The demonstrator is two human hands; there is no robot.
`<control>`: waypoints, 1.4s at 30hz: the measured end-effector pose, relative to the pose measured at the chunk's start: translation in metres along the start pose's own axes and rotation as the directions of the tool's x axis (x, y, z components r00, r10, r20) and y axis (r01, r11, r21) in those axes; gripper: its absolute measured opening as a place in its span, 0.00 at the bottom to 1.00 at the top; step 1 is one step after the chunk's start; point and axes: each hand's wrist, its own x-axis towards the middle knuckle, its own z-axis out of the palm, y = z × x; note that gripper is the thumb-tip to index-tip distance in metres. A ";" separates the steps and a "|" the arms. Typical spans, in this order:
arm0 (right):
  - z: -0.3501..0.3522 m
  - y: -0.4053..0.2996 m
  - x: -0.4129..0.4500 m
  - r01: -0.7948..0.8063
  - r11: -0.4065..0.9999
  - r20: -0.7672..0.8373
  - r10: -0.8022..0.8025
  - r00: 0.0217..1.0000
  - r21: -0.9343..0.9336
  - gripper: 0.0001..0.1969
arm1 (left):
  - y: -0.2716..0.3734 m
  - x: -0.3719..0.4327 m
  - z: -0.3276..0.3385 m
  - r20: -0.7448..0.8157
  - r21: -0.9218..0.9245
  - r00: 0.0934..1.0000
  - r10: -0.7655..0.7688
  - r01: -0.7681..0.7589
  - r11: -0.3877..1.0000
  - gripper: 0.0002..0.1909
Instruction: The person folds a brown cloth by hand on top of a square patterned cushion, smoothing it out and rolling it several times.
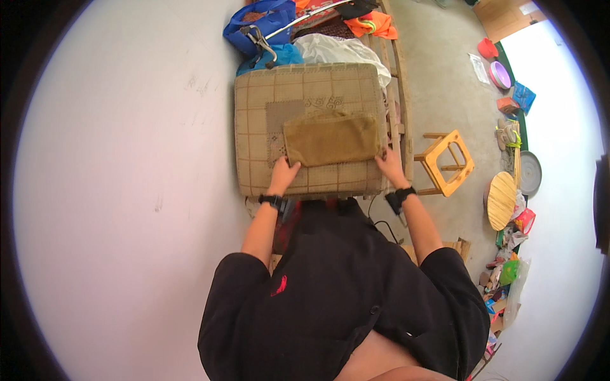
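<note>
A folded olive-brown cloth [332,140] lies on a beige checked pad [259,162] with a patterned patch. My left hand [284,174] pinches the cloth's near left corner between thumb and fingers. At its near right corner, close to the pad's right edge, my right hand [391,167] has its fingertips on the cloth. The cloth lies roughly flat, its near edge running between both hands. A dark band is on each of my wrists.
Beyond the pad lie a blue bag [259,28], a white plastic bag [340,50], a metal crutch-like pole [305,18] and orange clothing [374,25]. A wooden rail [405,109] runs along the right. A wooden stool frame [445,163] stands on the floor; a wall [133,190] rises left.
</note>
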 end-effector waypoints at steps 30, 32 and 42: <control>-0.167 -0.147 0.023 0.186 0.953 -0.073 -0.174 0.982 0.240 0.08 | 0.086 0.026 -0.138 -0.136 -0.336 0.964 0.228 -0.261 0.905 0.13; -0.178 -0.168 0.031 0.486 0.874 -0.278 -0.471 0.838 -0.015 0.07 | 0.103 0.034 -0.147 -0.246 -0.179 0.933 0.263 -0.310 0.934 0.10; -0.136 -0.117 0.024 0.493 0.851 -0.311 -0.526 0.792 -0.182 0.07 | 0.064 0.028 -0.106 -0.359 0.160 0.816 0.453 -0.425 0.891 0.05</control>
